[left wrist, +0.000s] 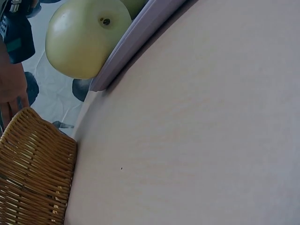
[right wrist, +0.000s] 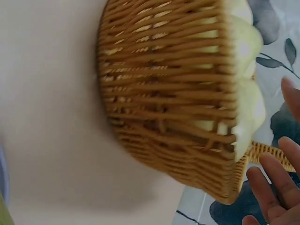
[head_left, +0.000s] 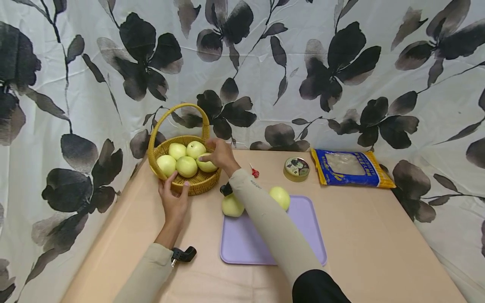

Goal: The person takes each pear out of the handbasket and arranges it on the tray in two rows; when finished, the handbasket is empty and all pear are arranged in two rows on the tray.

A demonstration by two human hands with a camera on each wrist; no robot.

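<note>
Head view. Wicker basket [head_left: 206, 186], taken as reference. Holds five pale green fruits [head_left: 187, 166] in view, grouped inside the rim; handle [head_left: 198, 105] arches above them. Left hand [head_left: 174, 204] at the basket's near-left side, thumb and fingers apart, extended and touching the wall; placement probably steadies it. Right hand [head_left: 221, 158] at the basket's right rim, thumb reaching over the rightmost fruit; fingers loosely spread, contact with the fruit uncertain from here. Nearer the person and right of the basket: lilac tray [head_left: 250, 248], with two more fruits [head_left: 233, 206] toward its far edge, the second partly behind the right sleeve [head_left: 265, 210]. Tray lies within arm's reach of the basket, presumably for convenience. Further right of the basket: small red item [head_left: 254, 172], round tin [head_left: 297, 169], then blue-and-yellow packet [head_left: 350, 168], flat; contents of tin not visible.

Left wrist view. Basket wall at left edge, standing upright on the tabletop [left wrist: 187, 140]; fruit overhangs the tray rim. Left fingers out of frame; part of the right hand appears beyond the basket.

Right wrist view. Fruit bulges above the basket rim. Right fingers beside it, parted and slightly bent, grasping nothing visible.
</note>
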